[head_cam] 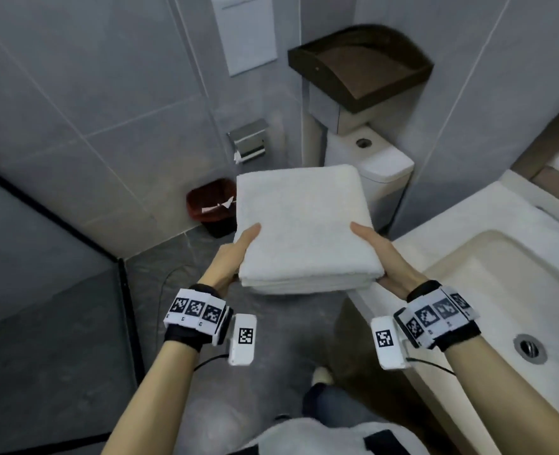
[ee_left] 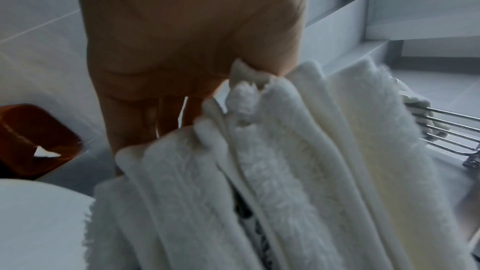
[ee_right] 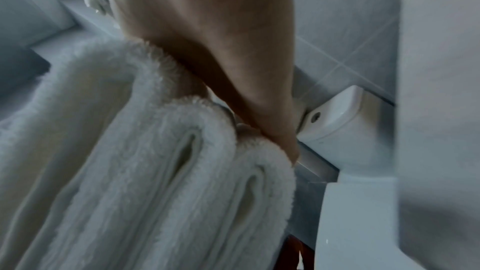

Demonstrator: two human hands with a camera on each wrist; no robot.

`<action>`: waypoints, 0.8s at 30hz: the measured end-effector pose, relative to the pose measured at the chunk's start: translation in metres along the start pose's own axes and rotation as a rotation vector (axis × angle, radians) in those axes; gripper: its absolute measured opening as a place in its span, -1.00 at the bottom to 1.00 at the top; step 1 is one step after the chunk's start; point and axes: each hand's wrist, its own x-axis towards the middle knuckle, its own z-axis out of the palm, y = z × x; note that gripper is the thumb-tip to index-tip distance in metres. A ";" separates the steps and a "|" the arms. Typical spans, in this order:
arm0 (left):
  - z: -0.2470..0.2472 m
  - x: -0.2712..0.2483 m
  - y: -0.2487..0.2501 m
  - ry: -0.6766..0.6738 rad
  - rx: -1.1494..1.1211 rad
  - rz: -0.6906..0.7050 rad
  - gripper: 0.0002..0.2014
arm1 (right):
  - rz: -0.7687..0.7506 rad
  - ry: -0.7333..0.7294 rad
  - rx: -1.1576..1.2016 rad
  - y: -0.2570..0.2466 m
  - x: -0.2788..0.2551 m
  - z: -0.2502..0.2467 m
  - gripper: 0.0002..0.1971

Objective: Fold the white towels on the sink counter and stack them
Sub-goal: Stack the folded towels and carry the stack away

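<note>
A stack of folded white towels (head_cam: 304, 224) is held in the air over the floor, left of the sink counter (head_cam: 488, 231). My left hand (head_cam: 235, 254) grips its near left corner, thumb on top and fingers underneath. My right hand (head_cam: 383, 257) grips the near right corner the same way. The left wrist view shows the stack's layered edges (ee_left: 272, 171) below my left palm (ee_left: 187, 34). In the right wrist view the rounded folds (ee_right: 161, 171) lie against my right hand (ee_right: 221, 48).
The white sink basin (head_cam: 501, 307) with its drain (head_cam: 529, 348) is at the right. Behind the towels stand a toilet cistern (head_cam: 370, 159), a red waste bin (head_cam: 211, 205) and a paper holder (head_cam: 248, 139). A dark wooden tray (head_cam: 360, 64) sits high on the wall. A glass partition (head_cam: 41, 257) stands left.
</note>
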 end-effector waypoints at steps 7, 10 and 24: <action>-0.010 0.072 0.074 0.034 -0.058 0.061 -0.56 | -0.068 -0.068 -0.016 -0.076 0.092 0.013 -0.58; -0.017 0.106 0.101 0.019 -0.069 0.074 -0.59 | -0.091 -0.094 -0.043 -0.102 0.127 0.019 -0.62; -0.066 0.273 0.257 -0.100 -0.004 0.168 -0.50 | -0.256 -0.050 -0.106 -0.236 0.284 0.063 -0.45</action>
